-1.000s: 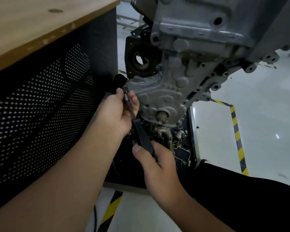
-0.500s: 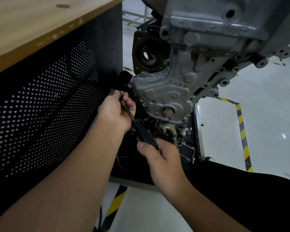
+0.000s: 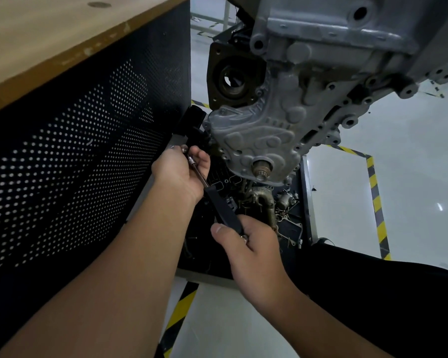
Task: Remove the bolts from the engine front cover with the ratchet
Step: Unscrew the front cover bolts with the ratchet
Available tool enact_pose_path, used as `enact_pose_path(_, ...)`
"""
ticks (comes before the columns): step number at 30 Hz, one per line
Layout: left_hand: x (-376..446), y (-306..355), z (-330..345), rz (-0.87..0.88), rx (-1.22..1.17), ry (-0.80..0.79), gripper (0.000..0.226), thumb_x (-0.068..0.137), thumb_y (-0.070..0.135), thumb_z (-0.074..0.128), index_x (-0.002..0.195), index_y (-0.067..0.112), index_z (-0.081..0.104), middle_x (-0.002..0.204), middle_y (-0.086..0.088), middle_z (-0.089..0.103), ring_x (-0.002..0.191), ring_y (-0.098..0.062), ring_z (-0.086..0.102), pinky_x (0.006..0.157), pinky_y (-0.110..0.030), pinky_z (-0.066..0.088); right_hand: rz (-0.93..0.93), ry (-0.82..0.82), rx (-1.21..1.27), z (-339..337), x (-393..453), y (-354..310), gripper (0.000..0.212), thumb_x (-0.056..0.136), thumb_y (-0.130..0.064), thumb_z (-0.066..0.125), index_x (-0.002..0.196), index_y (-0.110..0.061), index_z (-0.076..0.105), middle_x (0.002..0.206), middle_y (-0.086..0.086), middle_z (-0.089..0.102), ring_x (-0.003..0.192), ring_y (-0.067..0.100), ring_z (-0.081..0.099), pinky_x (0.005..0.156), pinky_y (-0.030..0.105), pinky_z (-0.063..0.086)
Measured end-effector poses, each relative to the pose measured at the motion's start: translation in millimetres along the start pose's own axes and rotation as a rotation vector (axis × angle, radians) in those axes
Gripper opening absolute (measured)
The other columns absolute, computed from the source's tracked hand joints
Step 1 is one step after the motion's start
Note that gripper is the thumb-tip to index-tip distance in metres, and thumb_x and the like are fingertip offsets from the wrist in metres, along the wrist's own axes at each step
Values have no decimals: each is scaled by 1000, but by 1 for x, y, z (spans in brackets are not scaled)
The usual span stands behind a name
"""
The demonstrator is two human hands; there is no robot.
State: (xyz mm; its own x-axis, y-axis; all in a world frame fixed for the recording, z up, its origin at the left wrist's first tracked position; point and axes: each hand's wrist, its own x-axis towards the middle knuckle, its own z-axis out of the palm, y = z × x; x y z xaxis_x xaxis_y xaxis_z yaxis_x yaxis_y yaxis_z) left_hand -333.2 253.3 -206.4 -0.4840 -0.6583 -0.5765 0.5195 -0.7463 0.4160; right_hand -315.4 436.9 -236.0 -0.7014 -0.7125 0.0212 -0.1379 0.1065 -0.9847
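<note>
The grey engine front cover [image 3: 259,135] hangs above the floor, with a crank stub [image 3: 262,168] at its lower end. The ratchet [image 3: 224,206], black-handled with a steel shank, runs diagonally below the cover's left edge. My right hand [image 3: 252,250] grips the handle's lower end. My left hand [image 3: 183,171] is curled round the ratchet's head and shank, just left of and below the cover. A small bolt head [image 3: 184,149] shows at my left fingertips. The ratchet head is off the cover.
A wooden-topped bench with a black perforated side panel [image 3: 75,140] stands close on the left. Under the engine lies a dark tray [image 3: 304,202] of loose engine parts. Yellow-black floor tape [image 3: 375,202] marks the pale floor to the right.
My left hand and the ratchet head have dropped down and left, away from the cover's edge. My right hand followed with the handle. The view shifted slightly.
</note>
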Motion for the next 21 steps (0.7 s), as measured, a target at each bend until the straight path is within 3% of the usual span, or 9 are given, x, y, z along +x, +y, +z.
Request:
enact_pose_path(15, 6, -6, -4, -23, 285, -95, 23, 107, 10, 37, 87, 7, 50, 61, -5, 52, 43, -11, 52, 44, -21, 49, -16, 13, -35, -2, -5, 3, 33, 81, -48, 63, 60, -29, 46, 54, -15, 39, 50, 8, 36, 49, 22, 30)
enact_pose_path(21, 2, -2, -2, 38, 154, -14, 19, 104, 8, 38, 92, 5, 52, 68, -9, 57, 40, -14, 57, 48, -24, 51, -17, 59, -23, -1, -3, 5, 40, 79, -50, 62, 66, -13, 54, 55, -15, 40, 51, 6, 37, 50, 19, 31)
